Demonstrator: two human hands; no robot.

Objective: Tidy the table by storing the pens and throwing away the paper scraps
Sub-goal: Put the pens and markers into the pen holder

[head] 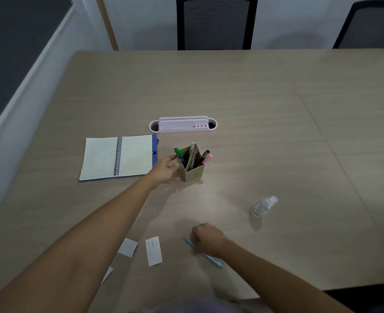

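Left hand (pixel 165 169) is stretched out to the tan square cardboard pen holder (pixel 192 164) mid-table, fingers spread loosely against its left side, thumb up near the green marker (pixel 177 151) sticking out of the holder's left corner; can't tell if it's actually gripping the holder or just touching it. Holder also has a black pen (pixel 205 154) and a pink pen (pixel 207 158) leaning out on the right, plus a few more inside I can't separate. Right hand (pixel 205 239) is low near the front edge, curled down over a light blue pen (pixel 203 251) lying diagonally on the light wood-grain table (pixel 276 132); fingers closed around the pen's middle, image blurred there, so can't tell if it's lifted. Three white paper scraps on the table near the front: one rectangular scrap (pixel 154 251), a smaller scrap (pixel 128 247) just left of it, a third scrap (pixel 107 274) partly hidden by the left forearm. Open spiral-bound lined notebook with blue cover (pixel 118 157) left of the holder, near the left hand. Pale pink and white oval desk organiser (pixel 183 124) behind the holder. Small clear plastic water bottle (pixel 263 206) stands well to the right.
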